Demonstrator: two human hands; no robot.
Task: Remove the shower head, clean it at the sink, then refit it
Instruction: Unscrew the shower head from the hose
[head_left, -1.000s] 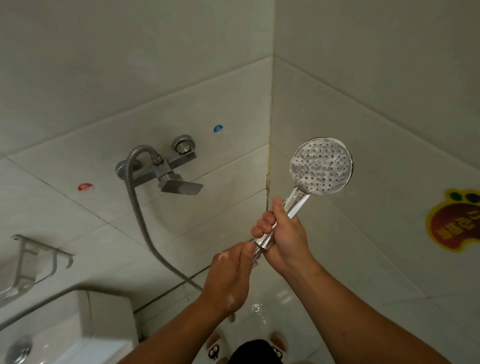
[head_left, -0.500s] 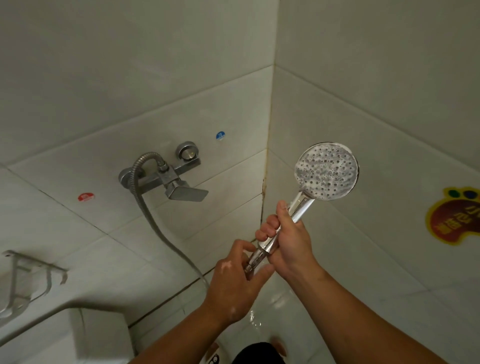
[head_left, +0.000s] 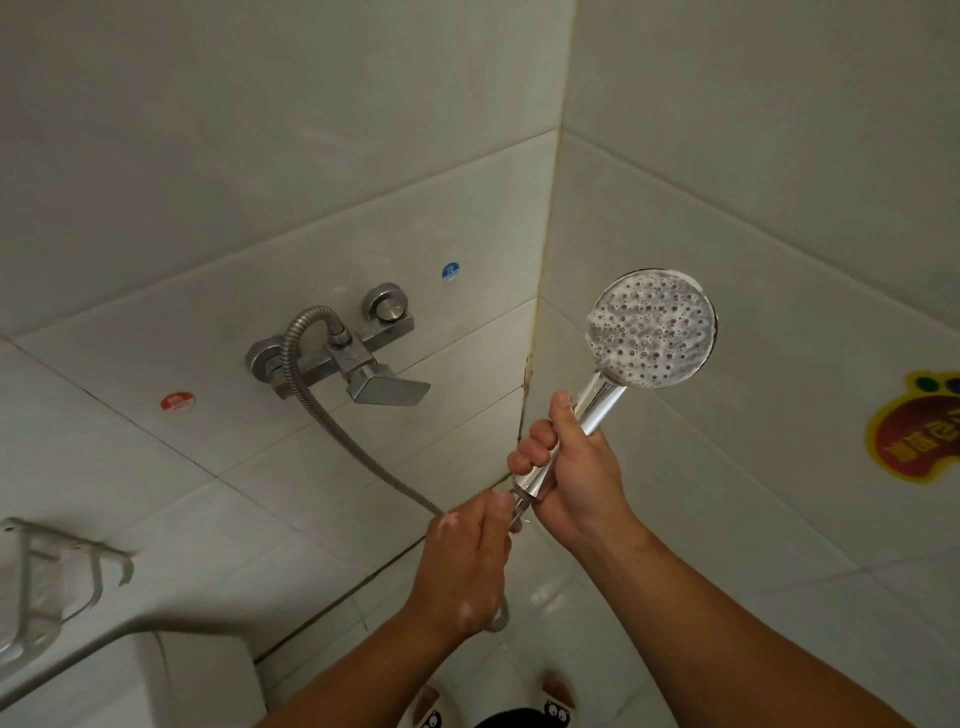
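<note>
Gripping the shiny handle (head_left: 598, 409), the right hand (head_left: 576, 483) holds the foamy shower head (head_left: 652, 330) up at 2 o'clock, near the wall corner (head_left: 546, 249). The left hand (head_left: 467, 566), at 6 o'clock, curls round the hose (head_left: 332, 431) end under the handle.

Open room lies across the upper half of the frame. Left of centre the mixer tap (head_left: 358, 366) juts from the wall, lever pointing lower right. The hose (head_left: 311, 310) loops off it and slants down to the left hand (head_left: 467, 561) at bottom centre, barring the middle. Right of centre the shower head (head_left: 652, 330), gripped by the right hand (head_left: 569, 470), stands close to the wall corner. At lower left a metal rack (head_left: 67, 543) sticks out.
</note>
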